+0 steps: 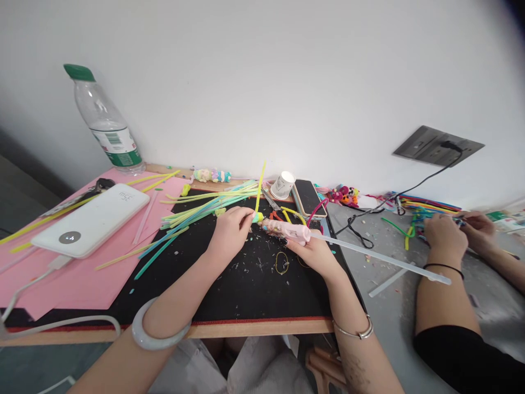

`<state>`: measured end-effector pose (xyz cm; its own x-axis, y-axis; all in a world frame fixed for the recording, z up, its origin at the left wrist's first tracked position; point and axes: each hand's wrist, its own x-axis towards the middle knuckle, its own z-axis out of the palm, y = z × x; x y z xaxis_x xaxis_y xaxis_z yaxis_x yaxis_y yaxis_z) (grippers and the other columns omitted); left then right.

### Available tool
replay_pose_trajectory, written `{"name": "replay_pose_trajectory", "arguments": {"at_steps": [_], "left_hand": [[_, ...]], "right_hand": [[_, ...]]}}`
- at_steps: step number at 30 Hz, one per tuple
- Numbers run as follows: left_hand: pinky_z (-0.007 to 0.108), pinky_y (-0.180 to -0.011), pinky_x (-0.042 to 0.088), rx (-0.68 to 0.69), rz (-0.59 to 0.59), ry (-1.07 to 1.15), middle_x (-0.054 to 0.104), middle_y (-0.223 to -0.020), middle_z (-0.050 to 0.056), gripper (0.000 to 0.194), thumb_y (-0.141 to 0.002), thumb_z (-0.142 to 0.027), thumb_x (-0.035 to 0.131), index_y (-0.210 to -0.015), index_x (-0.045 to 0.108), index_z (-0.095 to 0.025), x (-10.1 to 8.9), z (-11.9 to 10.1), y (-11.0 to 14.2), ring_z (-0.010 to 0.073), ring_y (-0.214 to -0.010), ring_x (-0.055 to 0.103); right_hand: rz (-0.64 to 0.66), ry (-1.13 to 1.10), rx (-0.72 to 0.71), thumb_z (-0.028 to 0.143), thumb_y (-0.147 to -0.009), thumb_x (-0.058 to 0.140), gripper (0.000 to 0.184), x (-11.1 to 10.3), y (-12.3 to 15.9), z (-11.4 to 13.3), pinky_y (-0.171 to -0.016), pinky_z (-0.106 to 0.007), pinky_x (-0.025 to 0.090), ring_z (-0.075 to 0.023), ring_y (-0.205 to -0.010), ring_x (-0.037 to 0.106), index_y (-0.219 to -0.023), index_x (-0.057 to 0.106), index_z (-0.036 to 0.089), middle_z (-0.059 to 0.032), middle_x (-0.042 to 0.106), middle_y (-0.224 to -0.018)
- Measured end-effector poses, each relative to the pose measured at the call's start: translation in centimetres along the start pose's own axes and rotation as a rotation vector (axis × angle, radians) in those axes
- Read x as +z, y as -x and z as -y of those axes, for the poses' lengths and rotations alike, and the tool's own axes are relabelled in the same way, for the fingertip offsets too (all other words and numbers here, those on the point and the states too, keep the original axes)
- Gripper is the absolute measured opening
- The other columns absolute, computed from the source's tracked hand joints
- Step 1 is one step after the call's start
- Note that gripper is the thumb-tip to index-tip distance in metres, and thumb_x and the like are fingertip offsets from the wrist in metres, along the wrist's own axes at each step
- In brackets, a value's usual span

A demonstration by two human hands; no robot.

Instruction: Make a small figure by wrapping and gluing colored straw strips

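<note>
My left hand (232,232) is closed in a pinch on a yellow-green pipe cleaner (260,189). Its long end stands upright, and a small bright green-yellow coiled part shows at my fingertips. In my right hand (314,254) is a pink hot glue gun (289,230), its nozzle pointing left at the coiled part. Whether the nozzle touches it I cannot tell. A long translucent glue stick (385,255) sticks out of the gun's back toward the right. Yellow, green and blue pipe cleaners (213,205) lie loose behind my left hand.
On the black mat (229,295) are scraps and a rubber band (281,263). Left are a power bank (92,219), pink paper (98,284) and a bottle (106,126). Behind stand a paper cup (283,185) and a phone (308,198). A co-worker's hands (447,235) work at right.
</note>
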<state>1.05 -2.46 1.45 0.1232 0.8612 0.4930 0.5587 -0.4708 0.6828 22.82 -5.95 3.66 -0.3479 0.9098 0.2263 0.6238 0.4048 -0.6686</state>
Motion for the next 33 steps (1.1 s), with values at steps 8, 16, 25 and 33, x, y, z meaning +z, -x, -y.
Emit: {"name": "replay_pose_trajectory", "arguments": {"at_steps": [8, 16, 25, 33], "left_hand": [[0.026, -0.065, 0.042, 0.050, 0.026, -0.024, 0.063, -0.068, 0.001, 0.021, -0.086, -0.021, 0.043, -0.084, 0.063, -0.019, -0.11, -0.17, 0.00, 0.0143, -0.065, 0.057], [0.026, -0.066, 0.043, 0.069, 0.079, 0.019, 0.064, -0.076, 0.003, 0.021, -0.086, -0.022, 0.042, -0.087, 0.063, -0.019, -0.02, -0.09, 0.02, 0.0150, -0.069, 0.059], [0.025, -0.065, 0.043, 0.088, 0.101, 0.025, 0.062, -0.073, 0.002, 0.021, -0.086, -0.022, 0.043, -0.086, 0.063, -0.018, 0.05, -0.12, 0.03, 0.0140, -0.068, 0.057], [0.026, -0.065, 0.042, 0.081, 0.117, 0.036, 0.062, -0.074, 0.003, 0.022, -0.087, -0.023, 0.042, -0.086, 0.064, -0.018, 0.03, -0.06, 0.14, 0.0143, -0.068, 0.057]], "right_hand": [[-0.035, 0.072, 0.007, 0.031, -0.085, 0.049, 0.035, -0.20, 0.06, 0.08, -0.087, -0.035, 0.048, -0.0233, -0.095, 0.064, -0.115, 0.062, 0.019, -0.0053, 0.068, -0.106], [-0.075, 0.053, 0.026, 0.030, -0.085, 0.050, 0.036, -0.25, 0.02, 0.37, -0.090, -0.035, 0.048, -0.0233, -0.100, 0.062, -0.118, 0.061, 0.022, -0.0040, 0.067, -0.112], [-0.111, 0.063, 0.046, 0.032, -0.084, 0.052, 0.034, -0.15, 0.12, 0.17, -0.088, -0.034, 0.049, -0.0237, -0.098, 0.064, -0.115, 0.064, 0.024, -0.0024, 0.068, -0.109], [-0.128, 0.104, 0.068, 0.030, -0.083, 0.052, 0.034, -0.16, 0.16, 0.16, -0.083, -0.035, 0.051, -0.0241, -0.091, 0.065, -0.115, 0.064, 0.025, -0.0017, 0.069, -0.104]]}}
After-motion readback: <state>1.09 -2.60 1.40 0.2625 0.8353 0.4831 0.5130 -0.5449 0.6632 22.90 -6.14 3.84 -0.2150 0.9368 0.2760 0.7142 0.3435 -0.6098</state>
